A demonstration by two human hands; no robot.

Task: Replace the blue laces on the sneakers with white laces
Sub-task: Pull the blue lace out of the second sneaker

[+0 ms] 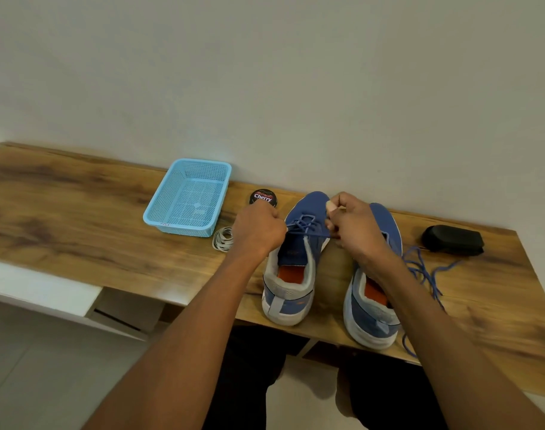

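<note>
Head view shows both hands over the left sneaker (291, 268) on the tabletop (78, 212): the left hand (258, 228) and right hand (353, 226) each have fingers curled, pinching its blue lace (306, 226). A loose blue lace (426, 274) lies beside the right sneaker (372, 308), and coiled white laces (223, 238) sit near the basket (187, 197).

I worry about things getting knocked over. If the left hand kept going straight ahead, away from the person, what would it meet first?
Probably the shoe polish tin, just beyond the left hand toward the wall. Depth is unclear from this one view.
</note>
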